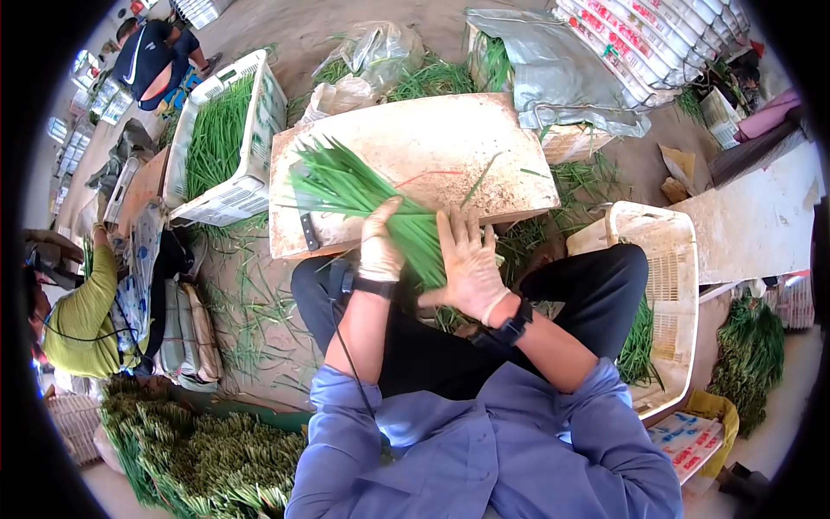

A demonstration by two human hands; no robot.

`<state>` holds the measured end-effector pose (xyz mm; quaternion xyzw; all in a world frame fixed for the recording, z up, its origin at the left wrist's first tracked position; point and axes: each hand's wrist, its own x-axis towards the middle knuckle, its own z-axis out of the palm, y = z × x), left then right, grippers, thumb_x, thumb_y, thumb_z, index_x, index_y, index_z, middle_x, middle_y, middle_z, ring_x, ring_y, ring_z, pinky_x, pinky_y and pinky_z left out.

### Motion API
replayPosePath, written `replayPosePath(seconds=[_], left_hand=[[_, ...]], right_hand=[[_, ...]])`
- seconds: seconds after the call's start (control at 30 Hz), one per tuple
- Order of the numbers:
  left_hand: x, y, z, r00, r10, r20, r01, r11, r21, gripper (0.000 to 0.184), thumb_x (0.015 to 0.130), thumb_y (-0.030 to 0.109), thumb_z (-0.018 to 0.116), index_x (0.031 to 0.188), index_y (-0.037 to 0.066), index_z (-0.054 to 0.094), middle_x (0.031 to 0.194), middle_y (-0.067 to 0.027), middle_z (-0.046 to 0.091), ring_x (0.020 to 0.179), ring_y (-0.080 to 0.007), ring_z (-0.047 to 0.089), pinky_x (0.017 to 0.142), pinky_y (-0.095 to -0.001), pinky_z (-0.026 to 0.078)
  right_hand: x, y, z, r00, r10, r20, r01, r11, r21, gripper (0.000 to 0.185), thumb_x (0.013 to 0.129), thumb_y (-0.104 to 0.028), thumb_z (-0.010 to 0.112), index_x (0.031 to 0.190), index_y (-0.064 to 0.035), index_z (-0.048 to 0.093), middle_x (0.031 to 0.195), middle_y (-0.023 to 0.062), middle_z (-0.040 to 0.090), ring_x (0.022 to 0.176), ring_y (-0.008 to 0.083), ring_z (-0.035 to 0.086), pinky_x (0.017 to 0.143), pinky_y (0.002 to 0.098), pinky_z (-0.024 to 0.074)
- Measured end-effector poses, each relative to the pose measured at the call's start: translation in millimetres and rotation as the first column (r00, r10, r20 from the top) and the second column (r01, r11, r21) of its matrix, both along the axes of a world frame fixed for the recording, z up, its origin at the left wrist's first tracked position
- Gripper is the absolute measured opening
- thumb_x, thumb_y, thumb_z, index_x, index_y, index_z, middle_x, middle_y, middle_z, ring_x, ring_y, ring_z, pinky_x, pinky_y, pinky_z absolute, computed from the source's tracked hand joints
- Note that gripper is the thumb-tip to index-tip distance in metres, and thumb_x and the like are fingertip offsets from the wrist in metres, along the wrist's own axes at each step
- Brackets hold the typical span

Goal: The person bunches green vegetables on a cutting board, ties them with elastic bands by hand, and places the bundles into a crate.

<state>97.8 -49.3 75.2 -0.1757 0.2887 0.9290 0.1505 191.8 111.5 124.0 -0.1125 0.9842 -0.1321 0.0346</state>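
A loose bunch of green garlic chives lies slantwise over the near edge of a dirty white board. My left hand, in a thin pale glove, grips the bunch from its left side; some of its fingers are hidden. Against the right side of the chives rests my right hand, gloved too, with its fingers stretched and spread. A knife with a black handle lies at the board's left. Thin red strips lie on the board beyond the bunch.
White crates of chives stand left and right. A stack of chive bundles sits at lower left. A co-worker in a yellow-green top is at left; another person crouches farther back. Cut leaves litter the floor.
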Motion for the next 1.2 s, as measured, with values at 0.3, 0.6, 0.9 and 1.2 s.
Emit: replayPosePath(seconds=[0.3, 0.6, 0.9, 1.2], left_hand=[[-3.6, 32.0, -14.6, 0.998, -0.067, 0.004, 0.066, 0.988, 0.137, 0.028, 0.099, 0.018, 0.075, 0.123, 0.006, 0.069, 0.114, -0.0064, 0.073, 0.106, -0.0232, 0.07, 0.101, -0.0399, 0.056], [-9.5, 33.3, 3.0, 0.85, -0.379, -0.366, 0.195, 0.872, -0.45, 0.058, 0.093, 0.019, 0.086, 0.14, -0.003, 0.06, 0.127, -0.0134, 0.071, 0.121, -0.0192, 0.065, 0.1, -0.0343, 0.056], [-5.2, 29.6, -15.0, 0.889, -0.321, -0.327, 0.238, 0.933, -0.269, 0.078, 0.092, 0.023, 0.089, 0.152, -0.002, 0.047, 0.135, -0.0141, 0.065, 0.121, -0.0229, 0.064, 0.104, -0.0388, 0.054], [-15.0, 19.0, -26.9, 0.91, -0.383, -0.159, 0.382, 0.923, -0.035, 0.034, 0.096, 0.024, 0.08, 0.125, 0.009, 0.072, 0.111, -0.0061, 0.075, 0.098, -0.0204, 0.072, 0.089, -0.0375, 0.06]], right_hand=[[-66.5, 3.0, -53.4, 0.973, -0.109, 0.204, 0.17, 0.936, -0.308, 0.121, 0.07, -0.028, 0.092, 0.161, 0.0129, 0.024, 0.134, 0.0311, 0.066, 0.122, 0.0359, 0.069, 0.105, 0.0374, 0.0551], [-79.3, 69.6, -46.2, 0.755, 0.234, 0.612, 0.543, 0.3, -0.784, 0.065, 0.082, -0.003, 0.083, 0.143, 0.0001, 0.06, 0.124, 0.01, 0.073, 0.113, 0.0259, 0.07, 0.103, 0.0379, 0.0551], [-82.8, 63.9, -40.4, 0.669, 0.295, 0.683, 0.654, 0.203, -0.729, 0.07, 0.088, -0.002, 0.079, 0.152, -0.0002, 0.052, 0.124, 0.0114, 0.073, 0.108, 0.0214, 0.072, 0.095, 0.0363, 0.06], [-92.8, 45.9, -39.8, 0.56, 0.45, 0.696, 0.65, 0.281, -0.706, 0.081, 0.094, -0.024, 0.085, 0.158, -0.0029, 0.04, 0.135, 0.0123, 0.066, 0.115, 0.0214, 0.068, 0.099, 0.0381, 0.0588]])
